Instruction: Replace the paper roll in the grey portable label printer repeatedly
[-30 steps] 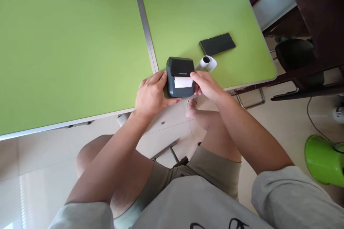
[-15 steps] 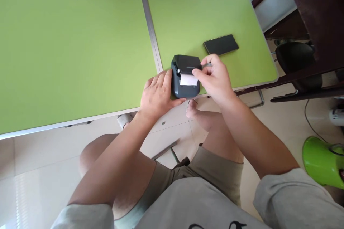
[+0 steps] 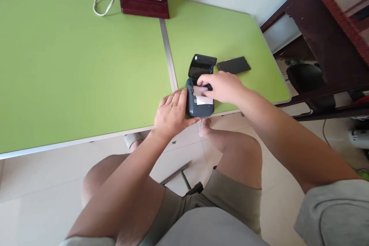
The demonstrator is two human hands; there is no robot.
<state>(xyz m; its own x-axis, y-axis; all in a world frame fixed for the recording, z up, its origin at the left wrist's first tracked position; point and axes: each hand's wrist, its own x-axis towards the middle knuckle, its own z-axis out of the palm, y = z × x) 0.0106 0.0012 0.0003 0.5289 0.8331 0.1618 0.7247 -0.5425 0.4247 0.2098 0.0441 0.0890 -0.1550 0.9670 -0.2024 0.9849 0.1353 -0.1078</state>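
A dark grey label printer (image 3: pixel 201 111) sits at the table's front edge with its black lid (image 3: pixel 202 65) raised. White paper from a paper roll (image 3: pixel 198 91) lies in its bay and hangs out over the front. My left hand (image 3: pixel 172 113) braces the printer, fingers along its left side and thumb around the front corner. Reaching in from the right, my right hand (image 3: pixel 223 85) has its thumb and bent fingers closed about the roll. Those fingers hide part of the bay. Behind the right hand lies a dark phone (image 3: pixel 235 65).
The green table (image 3: pixel 86 73) has a metal seam (image 3: pixel 168 52) running across it. At the back stands a dark red appliance (image 3: pixel 144 5) with two knobs and a white cord (image 3: pixel 100 14). A dark wooden furniture frame (image 3: pixel 308 38) and a black stool (image 3: pixel 308 82) are at the right.
The printer's lid has swung from down to up. My right hand has gone from the lid to the paper roll inside. My left hand stays on the printer; the view has tilted upward.
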